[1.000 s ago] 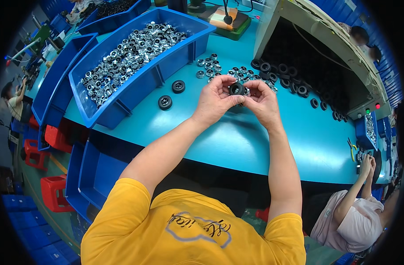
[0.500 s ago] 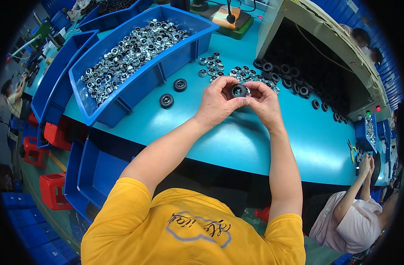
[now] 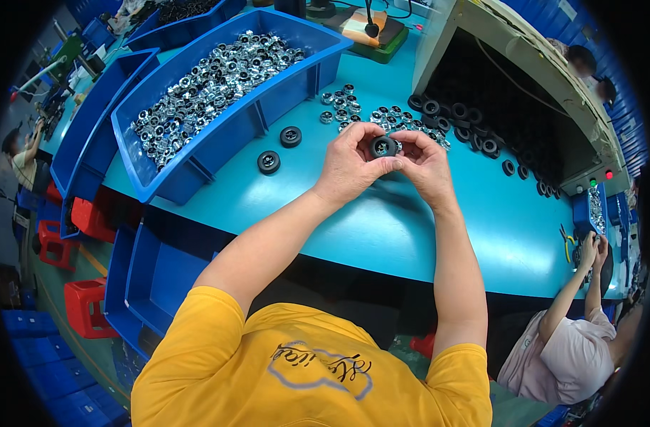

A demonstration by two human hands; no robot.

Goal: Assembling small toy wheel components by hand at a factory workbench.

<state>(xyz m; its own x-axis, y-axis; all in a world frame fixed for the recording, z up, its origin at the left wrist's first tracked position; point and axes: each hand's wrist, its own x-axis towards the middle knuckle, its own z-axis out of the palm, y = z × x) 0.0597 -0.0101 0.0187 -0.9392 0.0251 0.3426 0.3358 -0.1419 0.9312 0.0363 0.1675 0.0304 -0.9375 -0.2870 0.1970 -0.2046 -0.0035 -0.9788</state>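
Observation:
In front of me, above the turquoise table, my two hands close round a small black-tyred wheel. My left hand grips its left side with thumb and fingers. On the other side my right hand pinches it, and a bit of shiny metal shows at those fingertips. Two similar wheels, one wheel and a nearer wheel, lie left of my hands. Just beyond my fingers are loose chrome wheel hubs, with black rubber tyres heaped to their right.
A large blue bin full of chrome hubs stands at the left. The pale machine housing arches over the tyre pile. At the far right a co-worker's hands work near yellow-handled pliers. Red stools stand on the floor at left.
My hands and the wheel have hardly moved. At the far right the co-worker's hands have shifted a little farther away, toward the small blue bin.

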